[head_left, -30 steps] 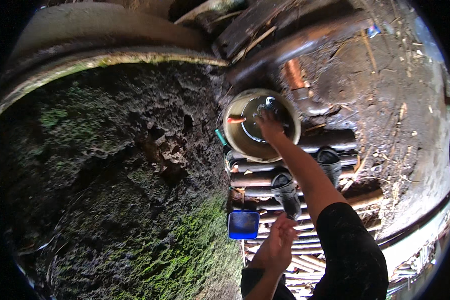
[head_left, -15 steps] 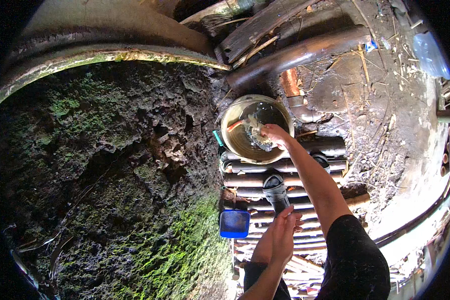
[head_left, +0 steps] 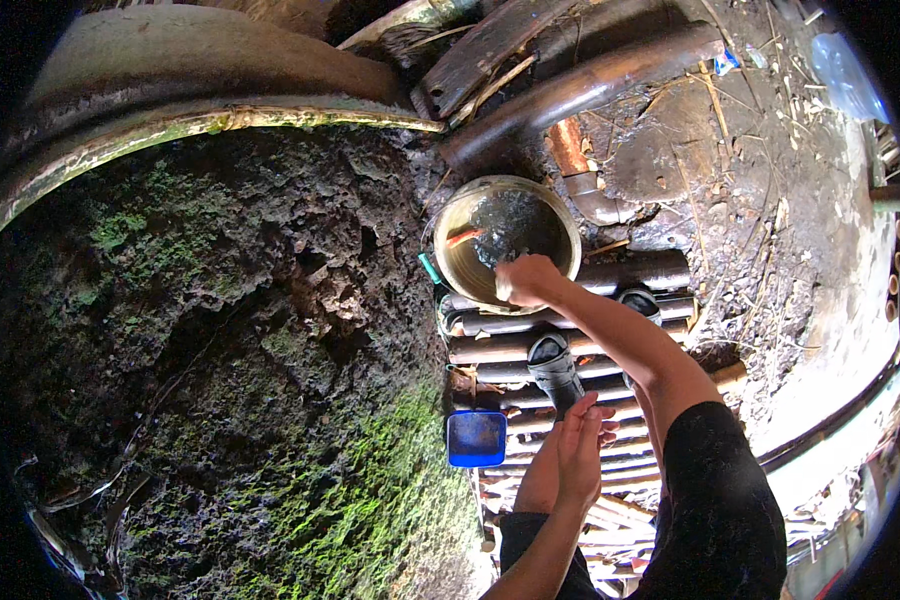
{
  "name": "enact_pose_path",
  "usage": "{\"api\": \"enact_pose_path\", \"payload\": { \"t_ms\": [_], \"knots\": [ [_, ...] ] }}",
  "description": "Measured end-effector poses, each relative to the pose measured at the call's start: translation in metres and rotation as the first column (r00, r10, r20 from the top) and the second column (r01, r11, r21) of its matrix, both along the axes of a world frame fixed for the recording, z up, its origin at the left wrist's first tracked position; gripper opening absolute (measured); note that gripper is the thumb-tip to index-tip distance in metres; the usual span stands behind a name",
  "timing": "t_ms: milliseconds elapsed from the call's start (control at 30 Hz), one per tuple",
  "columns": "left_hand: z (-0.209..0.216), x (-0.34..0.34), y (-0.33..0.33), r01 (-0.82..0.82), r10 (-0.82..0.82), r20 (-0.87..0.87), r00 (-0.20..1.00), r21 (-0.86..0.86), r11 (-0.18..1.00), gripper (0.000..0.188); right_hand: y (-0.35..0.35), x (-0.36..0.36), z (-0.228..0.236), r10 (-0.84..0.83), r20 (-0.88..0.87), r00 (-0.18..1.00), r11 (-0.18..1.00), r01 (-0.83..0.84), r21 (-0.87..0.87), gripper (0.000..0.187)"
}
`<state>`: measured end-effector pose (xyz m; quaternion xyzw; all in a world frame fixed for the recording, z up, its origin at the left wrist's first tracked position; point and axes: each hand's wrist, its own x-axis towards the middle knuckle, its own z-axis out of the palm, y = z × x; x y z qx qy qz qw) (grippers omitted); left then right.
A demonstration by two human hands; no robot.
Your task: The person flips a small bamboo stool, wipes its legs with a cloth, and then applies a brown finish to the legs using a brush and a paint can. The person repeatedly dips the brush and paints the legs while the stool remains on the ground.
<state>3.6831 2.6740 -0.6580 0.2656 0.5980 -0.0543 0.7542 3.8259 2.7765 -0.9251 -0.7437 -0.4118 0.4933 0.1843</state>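
Observation:
A round, pale bucket (head_left: 452, 270) holds dark, rippling water. A small orange-red, elongated thing (head_left: 462, 238) shows inside at its left. At the bucket's near side my right hand (head_left: 532, 280) is closed, with a bit of something pale (head_left: 505, 288) at its fingers; the hand hides most of it, so I cannot make out its kind. Lower down, my left hand (head_left: 580, 445) is held by my leg, fingers stretched out, holding nothing. Just beyond its fingertips is my dark sandalled foot (head_left: 555, 368).
Bamboo poles (head_left: 505, 347) form a slatted platform under my feet. A blue square container (head_left: 477, 440) sits at its left edge, beside a mossy rock wall (head_left: 270, 330). Beyond the bucket lie a thick dark pole (head_left: 590, 90) and an elbow pipe (head_left: 595, 200). A clear plastic bottle (head_left: 850, 75) lies far right.
My right hand has drawn back toward the bucket's near rim from over the water. The pale brownish bundle seen at it before is mostly out of sight. My left hand stays by my leg.

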Motion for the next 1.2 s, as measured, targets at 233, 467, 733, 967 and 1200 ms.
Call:
{"api": "enact_pose_path", "payload": {
  "t_ms": [233,467,733,967,1200],
  "knots": [
    [0.003,0.005,0.001,-0.036,0.037,0.011,0.999,-0.076,0.996,0.037,-0.002,-0.004,-0.036,0.24,0.078,0.968,0.967,-0.232,-0.104,0.025],
    [0.0,0.009,-0.004,-0.047,0.047,-0.003,0.999,-0.069,0.996,0.036,-0.002,0.002,-0.026,-0.124,0.015,0.992,0.984,0.121,0.132,0.03],
    [-0.012,0.01,-0.015,-0.079,0.085,0.066,0.994,-0.084,0.993,0.032,-0.003,0.017,-0.02,0.032,0.027,0.999,0.967,-0.024,-0.253,0.026],
    [-0.019,0.002,-0.011,-0.086,0.087,0.016,0.996,-0.064,0.994,0.034,-0.011,0.005,-0.012,0.066,0.13,0.989,0.982,-0.042,-0.184,0.034],
    [-0.008,0.019,-0.019,-0.057,0.059,0.015,0.998,-0.076,0.995,0.029,-0.012,-0.005,-0.017,-0.079,0.173,0.982,0.995,0.09,-0.054,0.037]
  ]
}}
